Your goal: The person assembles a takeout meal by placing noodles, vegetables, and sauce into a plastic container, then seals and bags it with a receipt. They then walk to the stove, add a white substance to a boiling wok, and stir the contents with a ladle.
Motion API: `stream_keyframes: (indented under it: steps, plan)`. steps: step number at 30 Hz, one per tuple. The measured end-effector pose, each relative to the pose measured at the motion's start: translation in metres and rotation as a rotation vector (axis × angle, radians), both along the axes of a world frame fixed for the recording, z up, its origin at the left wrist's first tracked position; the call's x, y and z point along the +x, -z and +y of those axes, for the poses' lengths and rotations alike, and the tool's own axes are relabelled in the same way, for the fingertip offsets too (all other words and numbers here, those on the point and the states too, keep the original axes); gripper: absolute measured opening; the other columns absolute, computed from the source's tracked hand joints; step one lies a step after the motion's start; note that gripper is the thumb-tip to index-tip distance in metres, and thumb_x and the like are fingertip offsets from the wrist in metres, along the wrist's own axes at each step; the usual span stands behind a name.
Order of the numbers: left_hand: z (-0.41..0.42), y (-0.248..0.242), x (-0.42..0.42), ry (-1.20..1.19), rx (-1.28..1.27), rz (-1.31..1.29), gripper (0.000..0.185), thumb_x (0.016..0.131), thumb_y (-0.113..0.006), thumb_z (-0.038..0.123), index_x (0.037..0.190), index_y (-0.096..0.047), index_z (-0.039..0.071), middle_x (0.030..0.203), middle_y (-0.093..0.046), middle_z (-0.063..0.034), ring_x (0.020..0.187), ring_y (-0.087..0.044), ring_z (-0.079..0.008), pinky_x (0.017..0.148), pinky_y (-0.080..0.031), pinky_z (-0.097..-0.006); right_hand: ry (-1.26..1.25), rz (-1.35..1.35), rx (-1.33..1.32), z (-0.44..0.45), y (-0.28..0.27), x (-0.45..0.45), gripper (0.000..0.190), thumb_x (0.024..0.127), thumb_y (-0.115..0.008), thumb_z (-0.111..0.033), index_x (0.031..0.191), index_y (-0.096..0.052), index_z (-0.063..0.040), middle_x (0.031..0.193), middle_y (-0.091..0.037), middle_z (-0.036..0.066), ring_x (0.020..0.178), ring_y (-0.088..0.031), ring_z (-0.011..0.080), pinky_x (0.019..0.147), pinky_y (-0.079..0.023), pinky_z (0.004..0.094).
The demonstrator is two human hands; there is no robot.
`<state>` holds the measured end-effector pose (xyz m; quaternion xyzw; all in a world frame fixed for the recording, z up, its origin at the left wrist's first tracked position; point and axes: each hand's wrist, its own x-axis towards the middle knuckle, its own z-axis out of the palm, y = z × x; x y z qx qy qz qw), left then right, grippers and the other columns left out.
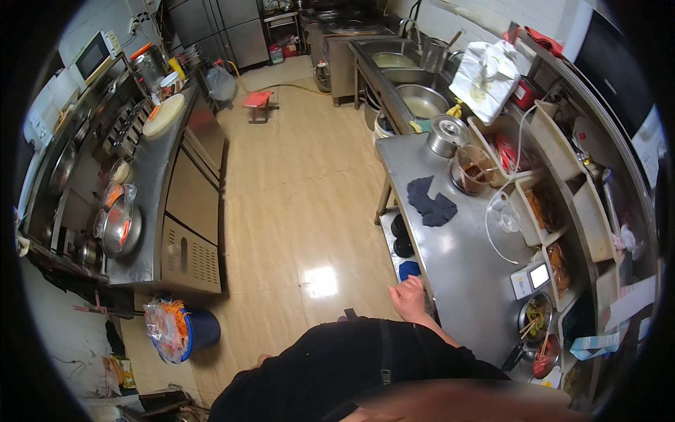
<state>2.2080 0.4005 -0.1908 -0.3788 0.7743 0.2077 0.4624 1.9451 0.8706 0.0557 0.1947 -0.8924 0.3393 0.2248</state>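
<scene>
Beside the near left edge of the steel table, my right hand has its fingers loosely curled, and nothing shows in it. Just beyond the hand, a dark blue thing lies on a low shelf by the table. Only a small part of my left hand shows past the black clothing; its fingers are hidden. A crumpled dark cloth lies on the table. Farther back stand a lidded steel pot and a clear container with brown sauce. A white kitchen scale is at the right.
A steel counter on the left bears a steel bowl and a round cutting board. A blue bin with orange shreds stands at its near end. A low red stool and a hose are on the floor ahead.
</scene>
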Motion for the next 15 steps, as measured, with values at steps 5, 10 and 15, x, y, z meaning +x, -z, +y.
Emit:
stream_keyframes:
  steps: [5,10,15]
  plan:
    - [-0.011,-0.008,-0.018,-0.331,0.058,0.066,0.028,0.081,-0.056,0.029,0.081,-0.069,0.005,0.087,-0.067,-0.0195,0.084,-0.063,-0.0382,0.076,-0.051,-0.0459,-0.261,-0.05,0.037,-0.071,-0.006,-0.048,0.023,0.073,-0.072,-0.013,0.057,-0.057,-0.005,0.059,-0.055,0.01,0.065,-0.055,0.0288,0.081,-0.044,0.0416]
    - [-0.002,0.005,-0.13,-0.274,0.211,0.239,0.028,0.082,-0.056,0.029,0.081,-0.069,0.004,0.087,-0.067,-0.0197,0.084,-0.063,-0.0382,0.077,-0.05,-0.0461,-0.329,-0.093,0.059,-0.095,0.011,-0.109,0.024,0.073,-0.072,-0.015,0.057,-0.057,-0.006,0.06,-0.055,0.01,0.067,-0.056,0.0285,0.081,-0.044,0.0412]
    - [-0.005,0.002,-0.273,-0.184,0.302,0.383,0.029,0.082,-0.056,0.03,0.081,-0.069,0.004,0.088,-0.067,-0.02,0.085,-0.063,-0.0382,0.077,-0.05,-0.0462,-0.405,-0.122,0.043,-0.124,0.038,-0.211,0.027,0.078,-0.069,-0.019,0.057,-0.057,-0.006,0.06,-0.056,0.01,0.068,-0.056,0.028,0.078,-0.044,0.0399]
